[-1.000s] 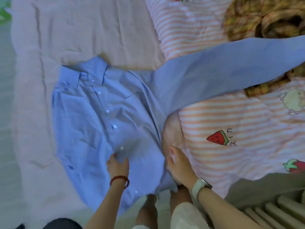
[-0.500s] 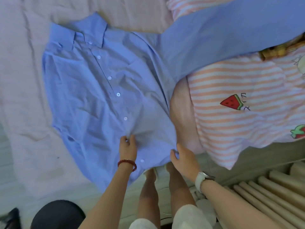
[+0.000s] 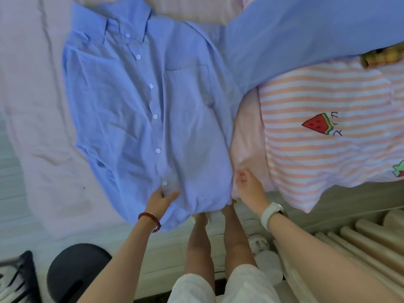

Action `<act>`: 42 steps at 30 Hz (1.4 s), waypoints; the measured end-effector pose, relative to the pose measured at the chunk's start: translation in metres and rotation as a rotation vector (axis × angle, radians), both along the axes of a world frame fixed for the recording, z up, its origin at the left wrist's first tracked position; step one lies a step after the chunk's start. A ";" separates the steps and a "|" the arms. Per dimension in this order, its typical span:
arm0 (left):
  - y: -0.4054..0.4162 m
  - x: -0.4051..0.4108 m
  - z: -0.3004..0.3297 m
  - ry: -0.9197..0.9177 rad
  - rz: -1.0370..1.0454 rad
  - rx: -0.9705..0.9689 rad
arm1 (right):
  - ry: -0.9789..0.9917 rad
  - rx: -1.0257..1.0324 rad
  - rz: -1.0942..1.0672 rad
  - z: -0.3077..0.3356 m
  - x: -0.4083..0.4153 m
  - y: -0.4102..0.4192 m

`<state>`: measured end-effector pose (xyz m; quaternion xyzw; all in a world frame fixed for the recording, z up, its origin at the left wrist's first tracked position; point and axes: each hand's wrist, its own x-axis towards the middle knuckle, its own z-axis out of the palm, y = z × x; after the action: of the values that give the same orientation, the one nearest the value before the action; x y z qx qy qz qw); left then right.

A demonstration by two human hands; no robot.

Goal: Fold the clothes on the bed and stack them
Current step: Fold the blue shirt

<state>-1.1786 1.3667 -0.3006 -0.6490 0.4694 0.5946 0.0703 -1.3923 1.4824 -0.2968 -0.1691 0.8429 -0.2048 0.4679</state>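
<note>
**Blue shirt spread flat at the near edge of the bed**

A blue shirt [image 3: 135, 110] lies front-up on the pale pink bed [image 3: 37, 119], buttoned, its collar toward the far edge and its hem hanging just over the near edge. One long sleeve runs out toward the far right corner, across a striped quilt [image 3: 323, 154] printed with a watermelon slice.

The left hand [image 3: 160, 199], with a red bead bracelet at the wrist, has its grip pinching the shirt fabric at the button placket close to the hem, thumb and fingers drawn together on the cloth. The right hand [image 3: 248, 189], with a white watch on the wrist, sits just beside the shirt's right bottom corner over the pink sheet; its fingers are curled, and whether they hold any cloth cannot be told.

A yellow plaid garment [image 3: 380, 56] peeks out near the right edge, partly under the sleeve.
</note>
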 end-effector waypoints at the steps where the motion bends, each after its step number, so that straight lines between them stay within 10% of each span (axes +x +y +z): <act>1: 0.005 0.001 0.001 -0.001 -0.109 0.037 | -0.034 0.013 -0.040 -0.005 -0.001 -0.009; 8: 0.036 0.020 0.014 -0.065 0.125 -0.278 | -0.078 -0.017 -0.129 -0.012 0.009 -0.035; 14: 0.040 0.031 0.000 -0.361 -0.105 -0.083 | 0.212 0.062 0.176 0.002 0.018 -0.007; 20: -0.001 0.003 0.009 -0.224 0.055 -0.313 | 0.127 0.016 0.012 -0.004 -0.006 -0.028; 25: -0.048 -0.034 0.014 -0.185 -0.454 -0.818 | 0.174 -0.223 -0.260 -0.001 -0.048 -0.104; 29: -0.073 -0.059 -0.001 -0.219 -0.867 -0.836 | 0.282 -0.150 -0.095 -0.005 -0.071 -0.145; 39: -0.085 -0.053 -0.006 -0.340 -1.044 -0.717 | 0.675 -0.113 -0.050 0.014 -0.084 -0.149; 42: -0.094 -0.060 0.005 -0.196 -0.916 -0.929 | 0.832 -0.337 0.284 0.019 -0.059 -0.150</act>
<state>-1.2381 1.2728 -0.2960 -0.3977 0.8972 0.1784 0.0714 -1.4516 1.3323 -0.2776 -0.4241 0.8825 -0.1873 0.0796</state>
